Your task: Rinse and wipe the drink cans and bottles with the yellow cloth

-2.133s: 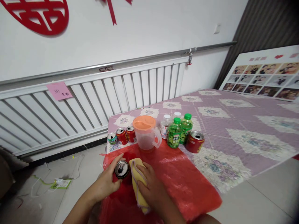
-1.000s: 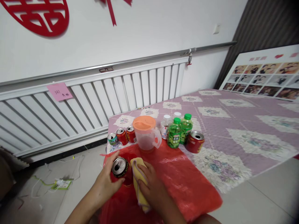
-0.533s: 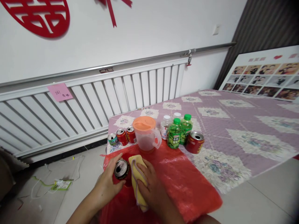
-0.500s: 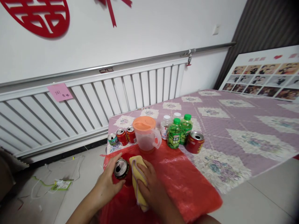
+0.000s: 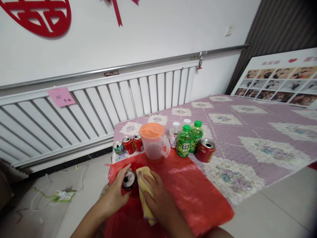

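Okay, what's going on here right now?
A person's left hand curls around an open, dark-rimmed can over a red plastic sheet. The right hand grips a folded yellow cloth right beside it; whether they touch is hard to tell. Beyond stands an orange-lidded pitcher, three small cans to its left, four capped bottles and a bigger red can to its right.

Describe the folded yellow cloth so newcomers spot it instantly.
Find the glossy red plastic sheet over the purple floral tablecloth. Above its left part, the right hand grips the folded yellow fabric cloth. Unlike the black-rimmed metal can on its left, it's soft, with lilac edging.
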`<state>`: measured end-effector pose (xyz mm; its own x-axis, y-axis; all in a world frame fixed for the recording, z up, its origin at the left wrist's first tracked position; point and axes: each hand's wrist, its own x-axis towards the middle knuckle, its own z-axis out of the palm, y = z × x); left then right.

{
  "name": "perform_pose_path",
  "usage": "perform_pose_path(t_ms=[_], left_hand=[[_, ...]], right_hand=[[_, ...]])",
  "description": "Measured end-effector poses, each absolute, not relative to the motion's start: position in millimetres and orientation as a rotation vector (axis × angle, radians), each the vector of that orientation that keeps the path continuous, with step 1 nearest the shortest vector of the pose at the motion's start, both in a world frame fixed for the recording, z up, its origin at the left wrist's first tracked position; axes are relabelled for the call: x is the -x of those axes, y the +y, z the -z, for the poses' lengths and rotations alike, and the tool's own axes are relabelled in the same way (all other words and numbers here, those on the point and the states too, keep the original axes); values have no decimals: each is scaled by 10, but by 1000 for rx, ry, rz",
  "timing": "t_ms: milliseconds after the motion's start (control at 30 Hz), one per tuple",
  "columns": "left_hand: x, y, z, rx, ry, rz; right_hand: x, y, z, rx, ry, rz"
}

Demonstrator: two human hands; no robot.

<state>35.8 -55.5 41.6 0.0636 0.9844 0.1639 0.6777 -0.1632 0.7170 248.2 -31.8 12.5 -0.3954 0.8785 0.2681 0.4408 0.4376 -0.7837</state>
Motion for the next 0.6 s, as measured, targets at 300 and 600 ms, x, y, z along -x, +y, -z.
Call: perform_pose_path(t_ms=[300, 600], left_hand=[[-383, -534, -417, -1928, 1675, -876], [-552, -510, -335, -1843, 1877, -1086]], right_hand=[[-2497, -313, -187, 1163, -2016, -853], [-2502, -329, -205, 1096, -2008, -828]])
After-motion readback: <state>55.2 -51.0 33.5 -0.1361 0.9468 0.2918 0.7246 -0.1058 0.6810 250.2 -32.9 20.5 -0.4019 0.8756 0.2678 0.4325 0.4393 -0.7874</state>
